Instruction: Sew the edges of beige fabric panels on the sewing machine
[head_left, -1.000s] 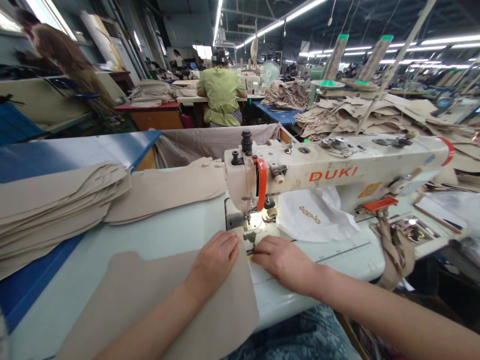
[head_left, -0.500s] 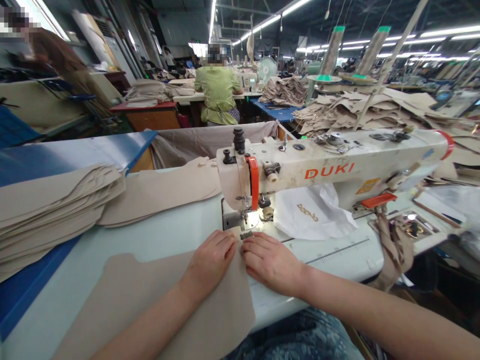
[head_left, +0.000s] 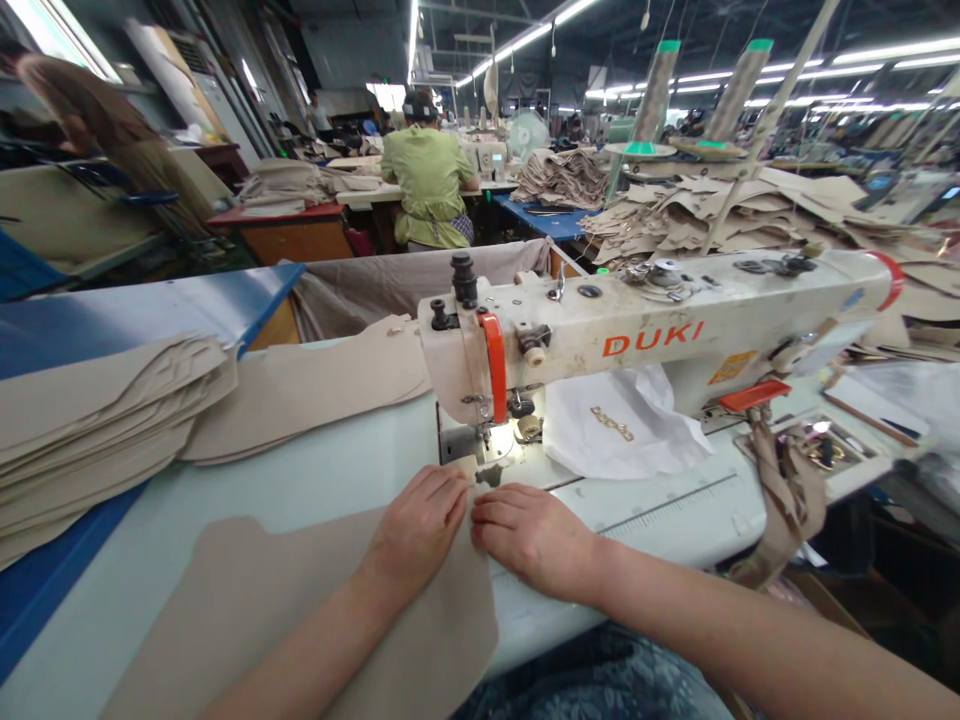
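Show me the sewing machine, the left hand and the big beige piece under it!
Sewing machine [head_left: 660,302]: head view, on its white arm.
Left hand [head_left: 416,527]: head view, on its back.
Beige piece [head_left: 277,580]: head view, flat surface.

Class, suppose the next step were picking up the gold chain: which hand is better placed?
Probably the right hand: it sits nearer the gold chain, while the left hand lies farther across, on the beige fabric.

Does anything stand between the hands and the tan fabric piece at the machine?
Nothing visible: the left hand rests on the fabric piece, the right hand at its edge. A dark patch lies ahead, near the lit needle area; whether it is raised is unclear.
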